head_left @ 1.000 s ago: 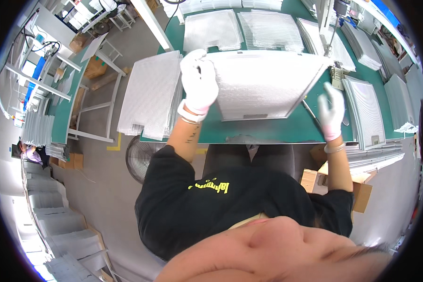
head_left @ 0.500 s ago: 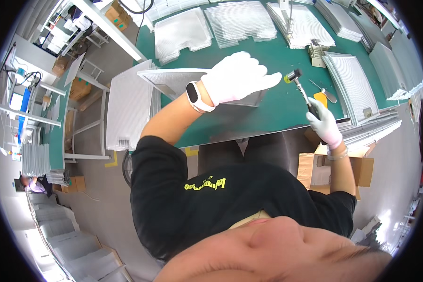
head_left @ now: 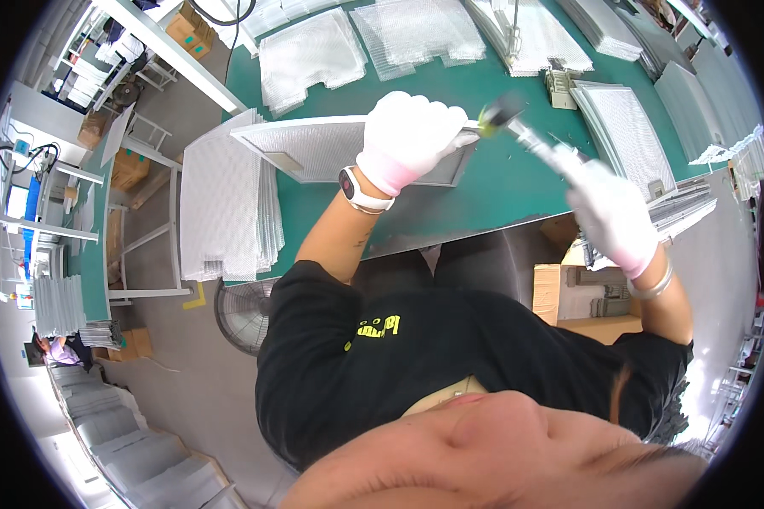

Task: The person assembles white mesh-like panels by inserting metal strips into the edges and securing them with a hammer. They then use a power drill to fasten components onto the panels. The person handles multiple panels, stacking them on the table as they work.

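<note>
My left hand (head_left: pixel 412 140), in a white glove, is closed around the upper edge of a framed mesh panel (head_left: pixel 318 157) near its right corner. The panel stands tilted on its long edge on the green worktable (head_left: pixel 509 191). My right hand (head_left: pixel 611 212), gloved too, grips a small mallet (head_left: pixel 502 114) with a black and yellow-green head. Motion blurs the mallet. Its head is just right of the panel's corner and close to my left fingers; whether it touches the frame I cannot tell.
Stacked mesh sheets lie left of the panel (head_left: pixel 221 199) and along the back (head_left: pixel 310 64). Right of a small metal block (head_left: pixel 560 89) lies a pile of framed panels (head_left: pixel 628 136). An opened cardboard box (head_left: pixel 547 297) stands below the right table edge, a floor fan (head_left: pixel 242 314) at lower left.
My left hand has gone from spread fingers over the panel to gripping its upper edge. My right hand has lifted the mallet and brought its head left towards the panel's corner.
</note>
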The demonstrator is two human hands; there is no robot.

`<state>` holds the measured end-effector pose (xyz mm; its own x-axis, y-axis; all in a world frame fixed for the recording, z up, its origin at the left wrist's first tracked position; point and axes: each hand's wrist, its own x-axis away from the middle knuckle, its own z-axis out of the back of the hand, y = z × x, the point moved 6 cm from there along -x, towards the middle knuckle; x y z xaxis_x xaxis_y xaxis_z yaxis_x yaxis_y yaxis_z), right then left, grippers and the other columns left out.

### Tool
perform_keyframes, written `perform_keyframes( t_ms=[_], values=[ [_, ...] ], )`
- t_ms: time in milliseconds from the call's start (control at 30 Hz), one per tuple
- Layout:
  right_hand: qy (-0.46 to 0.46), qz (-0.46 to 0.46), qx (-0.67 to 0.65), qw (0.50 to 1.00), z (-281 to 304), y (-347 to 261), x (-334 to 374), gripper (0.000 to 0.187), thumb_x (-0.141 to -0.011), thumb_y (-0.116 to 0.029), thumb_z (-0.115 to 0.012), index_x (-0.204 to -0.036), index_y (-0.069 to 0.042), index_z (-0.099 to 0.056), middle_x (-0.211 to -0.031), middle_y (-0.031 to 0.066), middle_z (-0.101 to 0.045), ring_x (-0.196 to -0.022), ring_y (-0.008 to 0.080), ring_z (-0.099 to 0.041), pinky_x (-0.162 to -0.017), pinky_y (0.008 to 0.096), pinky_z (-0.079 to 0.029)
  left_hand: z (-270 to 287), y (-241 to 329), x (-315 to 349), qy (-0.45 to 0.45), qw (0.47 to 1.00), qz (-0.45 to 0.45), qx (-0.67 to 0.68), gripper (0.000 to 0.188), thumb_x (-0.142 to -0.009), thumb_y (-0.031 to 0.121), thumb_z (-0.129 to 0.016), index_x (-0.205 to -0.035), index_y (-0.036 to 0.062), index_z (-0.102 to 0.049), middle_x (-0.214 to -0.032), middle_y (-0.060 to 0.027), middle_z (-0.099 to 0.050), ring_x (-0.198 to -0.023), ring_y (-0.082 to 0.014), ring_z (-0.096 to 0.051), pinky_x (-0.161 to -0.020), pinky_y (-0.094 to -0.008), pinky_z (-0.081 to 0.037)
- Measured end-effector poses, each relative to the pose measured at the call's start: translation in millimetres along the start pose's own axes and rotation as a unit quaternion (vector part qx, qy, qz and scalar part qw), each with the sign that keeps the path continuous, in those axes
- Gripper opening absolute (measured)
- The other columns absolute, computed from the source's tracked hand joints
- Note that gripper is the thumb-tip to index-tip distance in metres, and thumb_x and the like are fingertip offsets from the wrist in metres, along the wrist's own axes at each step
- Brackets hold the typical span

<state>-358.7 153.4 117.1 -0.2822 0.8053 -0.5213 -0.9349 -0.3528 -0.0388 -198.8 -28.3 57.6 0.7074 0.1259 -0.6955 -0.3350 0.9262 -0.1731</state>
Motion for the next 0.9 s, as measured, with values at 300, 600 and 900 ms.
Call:
perform_keyframes(
  t_ms=[300, 600, 900],
  values=[
    [0.012, -0.098, -0.026, 0.995, 9.3, 9.2, 6.4, 0.053, -0.094, 0.003, -0.054, -0.146, 0.003, -0.046, -0.095, 0.0147, -0.066, -0.080, 0.0223, -0.065, -0.073, 0.0352, -0.054, -3.6, -4.0, -2.5, 0.002, 1.000, -0.004, 0.020, 0.028, -0.079, 0.045, -0.073, -0.077, 0.0190, -0.063, -0.062, -0.0003, -0.057, -0.058, -0.0205, -0.059, -0.057, -0.0356, -0.043],
    [0.129, -0.137, -0.152, 0.970, 12.9, 13.5, 13.0, 0.054, -0.092, 0.003, -0.057, -0.145, 0.005, -0.047, -0.093, 0.0179, -0.065, -0.075, 0.0317, -0.066, -0.072, 0.0420, -0.055, -4.2, -3.4, 0.8, 0.020, 1.000, -0.005, 0.016, 0.029, -0.077, 0.046, -0.075, -0.075, 0.0193, -0.063, -0.061, 0.0003, -0.056, -0.058, -0.0196, -0.058, -0.056, -0.0348, -0.043],
    [-0.069, -0.186, -0.132, 0.971, -29.9, 17.8, 7.3, 0.056, -0.089, -0.005, -0.063, -0.144, -0.010, -0.054, -0.112, 0.0199, -0.068, -0.098, 0.0352, -0.067, -0.085, 0.0376, -0.054, 6.4, -0.2, 4.5, 0.060, 0.998, -0.006, 0.037, 0.028, -0.073, 0.040, -0.079, -0.071, 0.0189, -0.061, -0.061, 0.0004, -0.055, -0.057, -0.0195, -0.056, -0.056, -0.0348, -0.043]
  ],
)
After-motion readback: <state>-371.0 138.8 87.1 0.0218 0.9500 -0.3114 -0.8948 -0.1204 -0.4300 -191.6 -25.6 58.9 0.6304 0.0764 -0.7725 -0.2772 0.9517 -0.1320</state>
